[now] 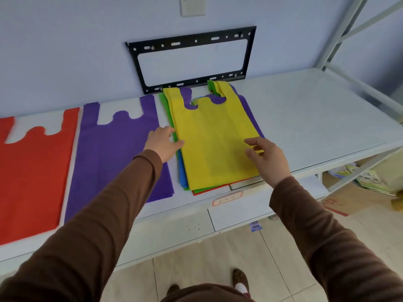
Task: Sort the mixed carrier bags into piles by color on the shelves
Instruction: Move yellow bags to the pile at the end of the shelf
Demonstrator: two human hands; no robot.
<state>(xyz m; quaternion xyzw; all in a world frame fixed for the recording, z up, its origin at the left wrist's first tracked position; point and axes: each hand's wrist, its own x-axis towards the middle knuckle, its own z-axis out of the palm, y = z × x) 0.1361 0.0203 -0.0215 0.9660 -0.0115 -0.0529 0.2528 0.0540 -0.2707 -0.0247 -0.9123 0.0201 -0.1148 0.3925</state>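
A mixed stack of carrier bags lies on the white shelf [305, 118], with a yellow bag [213, 136] on top and green, blue, purple and red edges showing under it. To its left a purple bag [113, 149] lies flat alone, and a red bag [32, 171] lies at the far left. My left hand [162, 143] rests at the left edge of the stack, fingers spread, touching the yellow bag's side. Over the yellow bag's right edge hovers my right hand [267, 158], fingers curled and apart, holding nothing.
A black metal wall bracket [192, 59] hangs on the wall just behind the stack. The shelf's white upright posts [340, 35] rise at the right. Cardboard and packets [366, 182] lie on the floor under the shelf's right end.
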